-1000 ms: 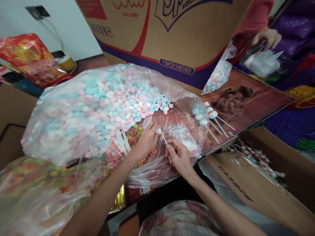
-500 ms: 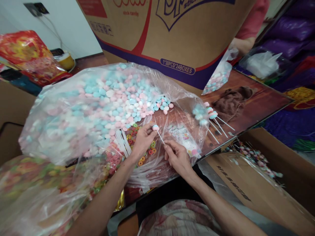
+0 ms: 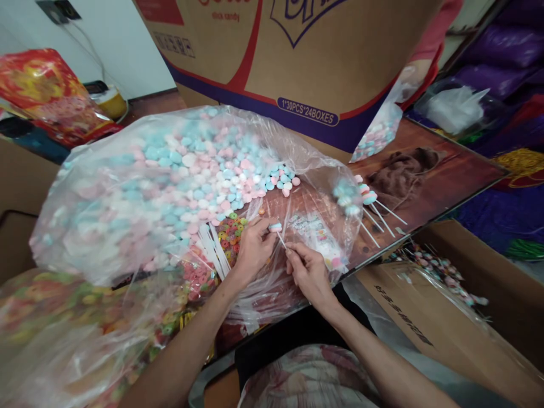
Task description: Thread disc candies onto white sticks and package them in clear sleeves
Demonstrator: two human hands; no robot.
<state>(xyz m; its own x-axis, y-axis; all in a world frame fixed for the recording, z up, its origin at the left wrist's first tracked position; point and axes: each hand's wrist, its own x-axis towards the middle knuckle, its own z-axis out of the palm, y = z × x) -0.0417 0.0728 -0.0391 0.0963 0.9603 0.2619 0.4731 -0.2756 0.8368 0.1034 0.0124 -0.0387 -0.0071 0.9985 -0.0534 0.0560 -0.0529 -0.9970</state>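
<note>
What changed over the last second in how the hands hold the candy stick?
The left hand shifted its fingers along the candy end of the stick, lifting it slightly, then lowering it again. The right hand kept its grip on the stick's lower end. The big candy bag and finished sticks stayed put.

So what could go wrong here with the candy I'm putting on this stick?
The thin stick is pinched between your right hand and left hand; pushing off-line might bend it or slip the candy piece out of your grip. A dropped piece could get lost among the colourful rings underneath.
</note>
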